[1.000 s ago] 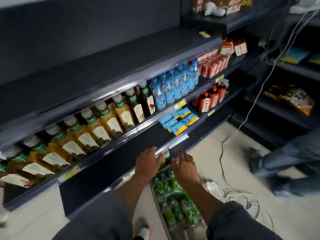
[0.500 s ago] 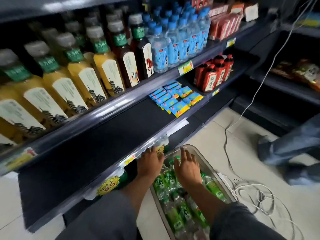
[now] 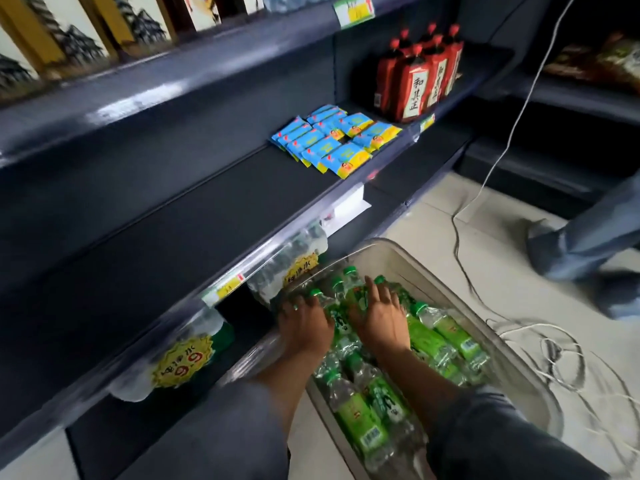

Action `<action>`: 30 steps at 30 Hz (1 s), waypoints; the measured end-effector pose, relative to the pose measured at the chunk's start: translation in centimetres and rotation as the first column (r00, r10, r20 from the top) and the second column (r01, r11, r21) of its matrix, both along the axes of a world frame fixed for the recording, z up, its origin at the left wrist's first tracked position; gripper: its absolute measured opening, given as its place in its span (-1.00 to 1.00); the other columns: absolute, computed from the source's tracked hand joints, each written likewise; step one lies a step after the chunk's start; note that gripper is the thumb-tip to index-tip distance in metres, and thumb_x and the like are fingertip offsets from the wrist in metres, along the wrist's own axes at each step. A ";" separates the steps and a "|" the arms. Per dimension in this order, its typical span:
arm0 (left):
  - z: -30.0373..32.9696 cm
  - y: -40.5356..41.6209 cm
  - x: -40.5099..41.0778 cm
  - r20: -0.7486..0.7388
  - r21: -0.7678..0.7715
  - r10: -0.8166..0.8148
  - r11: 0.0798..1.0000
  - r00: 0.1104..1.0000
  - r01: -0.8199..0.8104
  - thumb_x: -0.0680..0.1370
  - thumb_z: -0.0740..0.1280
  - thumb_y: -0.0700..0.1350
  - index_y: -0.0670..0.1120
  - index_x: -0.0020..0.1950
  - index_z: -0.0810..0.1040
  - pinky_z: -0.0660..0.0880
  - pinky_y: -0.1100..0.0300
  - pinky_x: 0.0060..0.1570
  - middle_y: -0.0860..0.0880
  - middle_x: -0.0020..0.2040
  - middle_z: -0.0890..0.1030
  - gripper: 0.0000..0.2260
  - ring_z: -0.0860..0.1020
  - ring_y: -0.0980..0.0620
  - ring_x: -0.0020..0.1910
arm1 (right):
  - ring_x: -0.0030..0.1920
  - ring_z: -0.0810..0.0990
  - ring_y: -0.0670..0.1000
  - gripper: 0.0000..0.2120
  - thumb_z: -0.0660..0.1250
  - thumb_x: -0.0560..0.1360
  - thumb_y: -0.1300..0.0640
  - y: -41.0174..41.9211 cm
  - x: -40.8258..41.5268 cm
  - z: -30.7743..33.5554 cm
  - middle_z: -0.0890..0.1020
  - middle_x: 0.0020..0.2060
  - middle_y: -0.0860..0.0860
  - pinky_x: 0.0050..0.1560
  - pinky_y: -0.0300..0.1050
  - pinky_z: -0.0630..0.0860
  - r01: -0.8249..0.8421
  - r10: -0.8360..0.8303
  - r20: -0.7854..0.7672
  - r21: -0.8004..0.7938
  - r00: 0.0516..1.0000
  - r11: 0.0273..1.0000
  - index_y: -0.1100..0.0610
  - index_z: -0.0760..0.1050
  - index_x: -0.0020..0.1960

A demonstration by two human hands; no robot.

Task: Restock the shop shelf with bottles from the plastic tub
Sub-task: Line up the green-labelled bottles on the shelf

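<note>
A clear plastic tub (image 3: 433, 268) stands on the floor beside the shelf, packed with several green-capped, green-labelled bottles (image 3: 429, 337) lying on their sides. Both my hands are down inside it. My left hand (image 3: 304, 323) lies palm down on the bottles at the tub's left side, fingers curled over one of them. My right hand (image 3: 379, 315) rests flat on the pile with fingers spread. Whether either hand grips a bottle is hidden. The dark shelf board (image 3: 173, 237) just above the tub is bare on its left part.
Blue snack packets (image 3: 336, 140) and red bottles (image 3: 419, 77) sit further right on that shelf. Yellow drink bottles stand on the shelf above. Price tags hang from the shelf edge (image 3: 225, 289). White cables (image 3: 540, 341) lie on the floor at right, near another person's leg (image 3: 585, 237).
The view has dropped closer to the tub. Both hands have gone from the shelf edge down onto the bottles inside the tub.
</note>
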State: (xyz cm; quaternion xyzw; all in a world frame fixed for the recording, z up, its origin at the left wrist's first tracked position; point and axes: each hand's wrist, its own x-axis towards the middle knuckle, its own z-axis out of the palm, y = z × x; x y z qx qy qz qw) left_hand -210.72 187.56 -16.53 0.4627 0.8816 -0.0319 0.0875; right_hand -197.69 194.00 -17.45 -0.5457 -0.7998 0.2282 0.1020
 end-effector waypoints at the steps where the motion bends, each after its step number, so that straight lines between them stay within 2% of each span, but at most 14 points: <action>1: -0.2 0.1 0.0 -0.020 -0.010 -0.007 1.000 1.000 0.007 0.58 0.23 0.12 -0.11 0.38 0.44 0.39 -0.05 0.20 -0.20 0.36 0.46 -0.54 0.43 -0.23 0.29 | 0.52 0.24 0.22 -0.31 0.06 0.61 -0.32 0.0 -0.3 -0.3 0.23 0.56 0.14 0.49 0.16 0.25 -0.007 0.007 -0.007 0.019 1.000 1.000 0.01 0.02 0.61; 5: -0.4 0.3 0.1 -0.088 -0.097 -0.077 0.993 0.993 0.069 0.59 0.20 0.05 -0.16 0.38 0.44 0.41 -0.04 0.13 -0.23 0.33 0.47 -0.57 0.48 -0.24 0.21 | 0.40 0.41 0.20 -0.36 0.14 0.61 -0.25 -0.2 -1.1 -1.0 0.37 0.46 0.13 0.38 0.14 0.43 -0.003 0.004 -0.022 0.067 1.000 0.998 -0.01 0.08 0.59; 10: 0.4 0.4 0.1 -0.151 -0.204 -0.166 0.970 0.975 0.134 0.58 0.21 0.03 -0.20 0.34 0.47 0.44 -0.01 0.08 -0.27 0.29 0.42 -0.58 0.51 -0.20 0.14 | 0.43 0.37 0.19 -0.35 0.14 0.62 -0.24 0.0 -1.4 -1.1 0.38 0.46 0.14 0.43 0.13 0.38 0.003 -0.003 0.008 0.108 1.000 0.994 0.00 0.08 0.60; 13: 0.6 0.7 -0.1 -0.190 -0.300 -0.174 0.947 0.966 0.112 0.59 0.18 0.06 -0.24 0.35 0.47 0.42 -0.03 0.13 -0.30 0.31 0.44 -0.53 0.45 -0.22 0.20 | 0.41 0.39 0.20 -0.36 0.14 0.61 -0.25 0.1 -1.5 -1.6 0.41 0.43 0.13 0.41 0.14 0.39 -0.004 0.002 0.020 0.139 1.000 0.990 -0.01 0.10 0.59; 17: 0.7 0.4 -0.2 -0.210 -0.425 -0.235 0.896 0.949 0.128 0.62 0.12 0.09 -0.18 0.22 0.56 0.34 -0.07 0.20 -0.21 0.22 0.56 -0.58 0.43 -0.17 0.20 | 0.39 0.40 0.18 -0.37 0.13 0.61 -0.26 -0.2 -1.4 -2.0 0.44 0.42 0.10 0.37 0.15 0.42 -0.008 0.004 0.026 0.172 1.000 0.985 -0.01 0.13 0.58; 19: 0.9 0.4 -0.2 -0.197 -0.443 -0.243 0.886 0.950 0.135 0.61 0.17 0.07 -0.15 0.17 0.57 0.31 -0.07 0.12 -0.17 0.12 0.57 -0.64 0.42 -0.15 0.15 | 0.39 0.40 0.18 -0.37 0.14 0.61 -0.26 -0.3 -1.5 -1.9 0.45 0.41 0.10 0.37 0.15 0.43 -0.004 -0.001 0.027 0.188 1.000 0.982 -0.01 0.14 0.58; 22: 1.1 0.3 -0.2 -0.166 -0.423 -0.201 0.899 0.966 0.114 0.58 0.22 0.08 -0.12 0.10 0.56 0.26 -0.07 -0.02 -0.14 0.01 0.52 -0.69 0.37 -0.13 0.02 | 0.36 0.41 0.17 -0.38 0.17 0.61 -0.22 -0.4 -1.6 -1.9 0.46 0.39 0.10 0.32 0.14 0.47 0.004 -0.010 0.028 0.196 1.000 0.981 0.01 0.15 0.57; 26: 0.4 -0.1 0.3 -0.129 -0.289 -0.133 0.953 0.983 0.091 0.58 0.26 0.06 -0.15 0.23 0.55 0.33 -0.10 0.16 -0.22 0.22 0.54 -0.65 0.44 -0.21 0.19 | 0.32 0.42 0.15 -0.38 0.21 0.60 -0.20 -0.6 -1.7 -2.0 0.47 0.37 0.09 0.20 0.15 0.56 0.001 -0.003 0.012 0.196 1.000 0.981 0.00 0.14 0.57; 30: 0.1 -0.8 0.8 -0.109 -0.168 -0.100 0.982 0.989 0.081 0.58 0.27 0.00 -0.14 0.25 0.56 0.32 -0.15 0.23 -0.24 0.25 0.53 -0.68 0.46 -0.21 0.21 | 0.31 0.45 0.17 -0.40 0.20 0.60 -0.18 -0.7 -1.5 -2.0 0.49 0.36 0.12 0.22 0.15 0.55 0.007 -0.003 -0.017 0.228 1.000 0.974 0.01 0.16 0.56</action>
